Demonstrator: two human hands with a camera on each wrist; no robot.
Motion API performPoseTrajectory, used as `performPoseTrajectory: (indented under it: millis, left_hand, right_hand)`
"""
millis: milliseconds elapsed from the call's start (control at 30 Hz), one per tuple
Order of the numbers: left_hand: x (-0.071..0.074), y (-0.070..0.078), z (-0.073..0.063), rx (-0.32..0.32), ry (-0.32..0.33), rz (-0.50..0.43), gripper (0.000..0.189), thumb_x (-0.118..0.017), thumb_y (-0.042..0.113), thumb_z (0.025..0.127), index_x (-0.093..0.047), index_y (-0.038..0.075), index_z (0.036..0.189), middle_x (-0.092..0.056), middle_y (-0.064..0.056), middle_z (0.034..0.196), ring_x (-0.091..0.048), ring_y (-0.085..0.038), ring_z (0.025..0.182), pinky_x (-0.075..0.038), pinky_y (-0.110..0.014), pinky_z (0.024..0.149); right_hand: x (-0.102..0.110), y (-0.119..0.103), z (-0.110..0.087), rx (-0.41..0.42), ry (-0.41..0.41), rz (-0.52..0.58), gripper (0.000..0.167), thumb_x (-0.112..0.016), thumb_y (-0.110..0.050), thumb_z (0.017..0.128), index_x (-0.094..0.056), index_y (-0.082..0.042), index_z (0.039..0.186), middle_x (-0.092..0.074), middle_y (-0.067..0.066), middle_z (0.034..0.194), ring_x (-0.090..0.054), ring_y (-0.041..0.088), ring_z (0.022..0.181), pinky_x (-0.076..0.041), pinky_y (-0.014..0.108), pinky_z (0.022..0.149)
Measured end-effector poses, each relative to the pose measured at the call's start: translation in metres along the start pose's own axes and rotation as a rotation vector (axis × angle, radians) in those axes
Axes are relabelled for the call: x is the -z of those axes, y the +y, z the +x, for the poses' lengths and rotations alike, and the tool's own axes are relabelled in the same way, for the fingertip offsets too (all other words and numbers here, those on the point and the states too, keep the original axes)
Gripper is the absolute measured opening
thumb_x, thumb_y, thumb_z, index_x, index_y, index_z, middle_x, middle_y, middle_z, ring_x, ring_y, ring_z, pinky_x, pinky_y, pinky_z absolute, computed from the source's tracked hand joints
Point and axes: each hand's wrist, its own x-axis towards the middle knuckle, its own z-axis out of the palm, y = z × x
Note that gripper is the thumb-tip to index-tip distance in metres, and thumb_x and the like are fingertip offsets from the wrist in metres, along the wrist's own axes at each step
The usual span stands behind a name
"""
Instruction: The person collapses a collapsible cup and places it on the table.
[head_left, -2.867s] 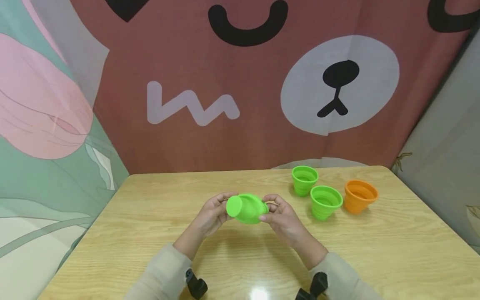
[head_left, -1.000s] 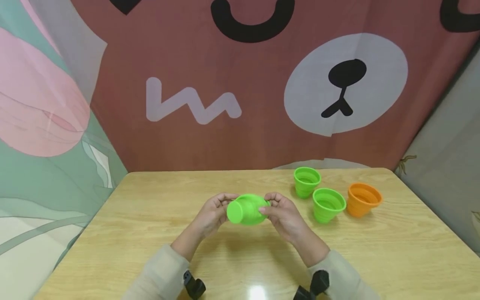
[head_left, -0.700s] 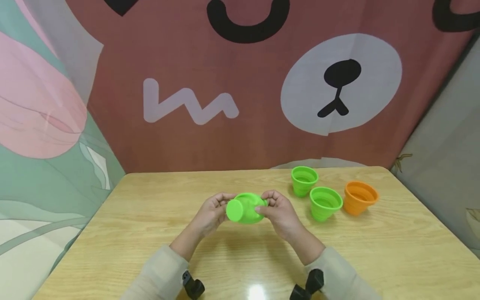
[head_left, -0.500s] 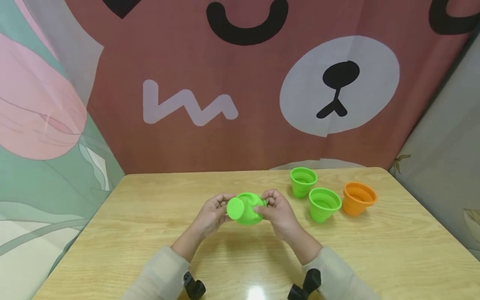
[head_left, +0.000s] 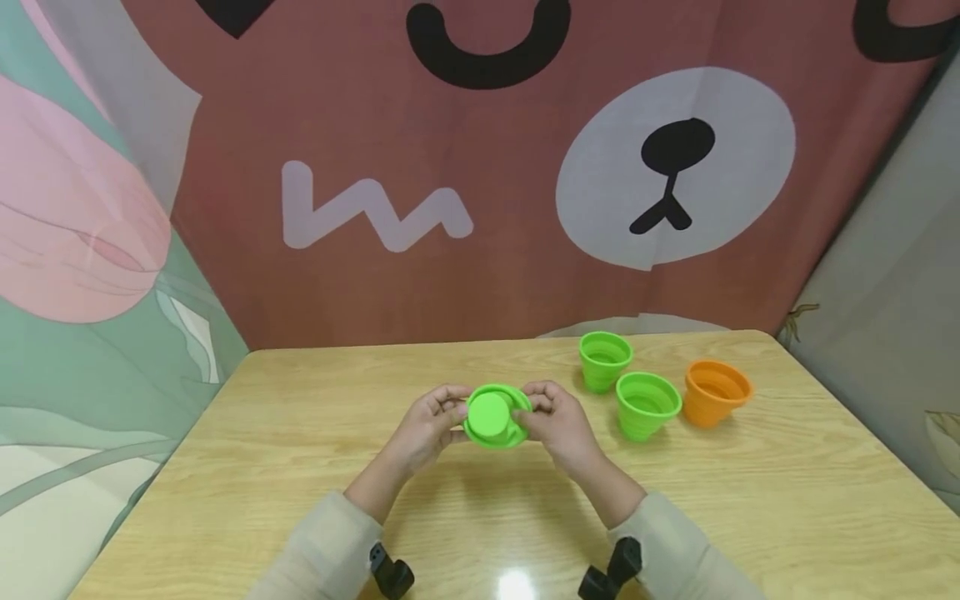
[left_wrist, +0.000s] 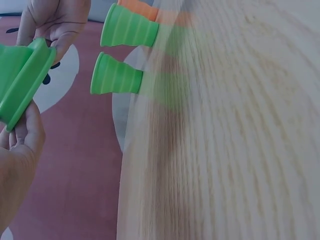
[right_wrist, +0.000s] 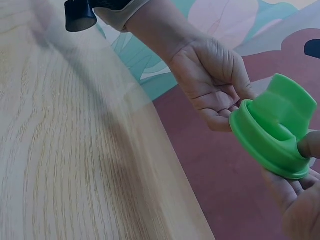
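Observation:
Both hands hold a green collapsible cup (head_left: 488, 415) above the table, its flat base turned toward the head camera. My left hand (head_left: 423, 429) pinches the rim at the left. At the other side my right hand (head_left: 562, 429) grips the rim, with the thumb pressing on the wall beside the base. In the right wrist view the cup (right_wrist: 286, 102) is partly folded, its wall dented inward near the right thumb (right_wrist: 311, 145). The left wrist view shows the wide rim (left_wrist: 31, 82) between the fingers of both hands.
To the right stand two upright green cups (head_left: 606, 362) (head_left: 648, 406) and an orange cup (head_left: 716, 393), close together. The wooden table (head_left: 300, 467) ends at a patterned cloth (head_left: 375, 292) behind it. Each sleeve carries a black wrist camera (head_left: 392, 572).
The held cup's base has swung from the left toward the middle of the rim, and its wall has sunk further in. The right thumb has moved onto the wall. The standing cups have not moved.

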Motion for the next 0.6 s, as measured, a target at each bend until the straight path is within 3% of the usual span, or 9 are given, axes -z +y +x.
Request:
performPoseTrajectory:
  millis: [367, 600]
  left_hand:
    - [-0.0025, 0.0016, 0.0021, 0.013, 0.022, 0.024, 0.023, -0.041, -0.003, 0.088, -0.041, -0.008, 0.110, -0.055, -0.003, 0.089, -0.055, -0.012, 0.078, -0.048, -0.032, 0.072]
    - [-0.0012, 0.0026, 0.0007, 0.010, -0.014, 0.046, 0.025, -0.041, 0.001, 0.089, -0.040, -0.005, 0.114, -0.055, -0.002, 0.090, -0.055, -0.012, 0.080, -0.047, -0.033, 0.072]
  right_hand:
    - [-0.0026, 0.0014, 0.0025, 0.083, 0.081, -0.099, 0.022, -0.052, 0.011, 0.075, -0.050, 0.007, 0.097, -0.056, 0.008, 0.074, -0.055, 0.012, 0.064, -0.050, 0.026, 0.057]
    - [0.0021, 0.0025, -0.0012, 0.065, -0.025, -0.019, 0.024, -0.048, 0.010, 0.078, -0.043, 0.009, 0.101, -0.056, 0.006, 0.075, -0.056, 0.011, 0.066, -0.050, 0.028, 0.062]
